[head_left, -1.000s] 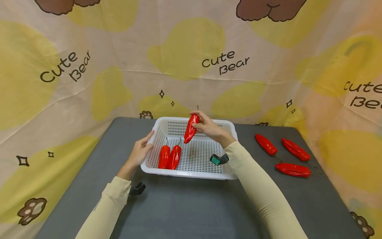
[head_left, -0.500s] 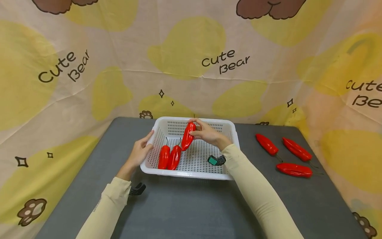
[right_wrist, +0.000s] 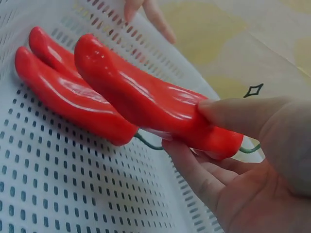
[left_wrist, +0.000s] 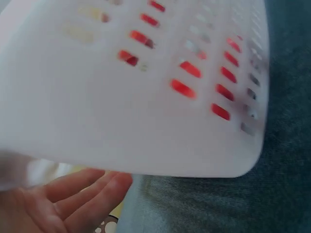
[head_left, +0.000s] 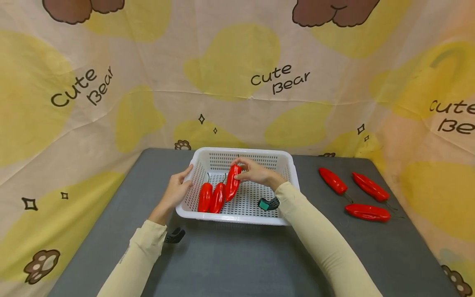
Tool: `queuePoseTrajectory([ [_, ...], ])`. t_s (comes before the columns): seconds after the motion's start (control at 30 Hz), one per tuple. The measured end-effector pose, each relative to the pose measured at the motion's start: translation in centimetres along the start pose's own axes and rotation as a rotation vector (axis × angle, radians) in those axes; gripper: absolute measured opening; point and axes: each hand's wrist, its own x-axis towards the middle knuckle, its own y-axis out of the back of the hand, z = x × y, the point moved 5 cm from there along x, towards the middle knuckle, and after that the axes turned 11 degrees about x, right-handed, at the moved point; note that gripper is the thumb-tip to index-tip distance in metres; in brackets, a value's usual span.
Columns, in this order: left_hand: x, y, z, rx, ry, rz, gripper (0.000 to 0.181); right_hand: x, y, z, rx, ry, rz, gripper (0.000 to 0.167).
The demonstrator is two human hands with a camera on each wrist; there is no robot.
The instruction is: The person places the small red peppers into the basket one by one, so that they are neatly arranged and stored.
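Observation:
My right hand [head_left: 256,171] pinches a red chili pepper [head_left: 232,183] between thumb and fingers inside a white plastic basket [head_left: 237,220]. In the right wrist view the held pepper [right_wrist: 141,94] is tilted, its green stem toward the palm. Beside it two more red peppers [head_left: 205,198] lie at the basket's left end, stems pointing away from me. My left hand [head_left: 175,193] grips the basket's left rim. From the left wrist, its fingers [left_wrist: 92,196] show past the rim, and red shows through the wall's slots.
Three more red peppers [head_left: 367,212] lie on the grey table [head_left: 237,264] to the right of the basket. A printed cloth [head_left: 230,62] hangs behind the table and along its sides. Each wrist carries a black strap piece [head_left: 269,203].
My right hand has lowered the pepper into the basket, toward me and slightly left, bringing it close beside the two others. My left hand has stayed on the rim.

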Motion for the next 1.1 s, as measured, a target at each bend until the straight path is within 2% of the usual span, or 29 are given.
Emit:
queuePoseTrajectory([
  [0.23,0.3,-0.3,-0.4,0.015,0.0,0.021,0.064,0.3,-0.2,0.4,-0.069,-0.031,-0.022,0.047],
  [0.43,0.5,-0.2,-0.2,0.016,-0.007,0.03,0.064,0.4,-0.2,0.5,-0.128,-0.033,-0.006,0.044],
  [0.53,0.6,-0.2,-0.1,0.01,-0.007,0.025,0.064,0.3,-0.3,0.5,-0.19,-0.052,-0.005,0.042],
  [0.7,0.5,-0.3,0.0,-0.001,-0.001,0.021,0.064,0.0,-0.7,0.6,-0.305,-0.089,-0.045,0.038],
  [0.87,0.4,-0.1,0.1,0.018,-0.006,0.026,0.063,0.1,-1.2,1.1,-0.407,-0.085,-0.099,0.036],
  [1.1,0.1,-0.3,-0.3,0.02,-0.002,0.019,0.064,0.0,-1.7,1.6,-0.464,-0.086,-0.123,0.036],
])
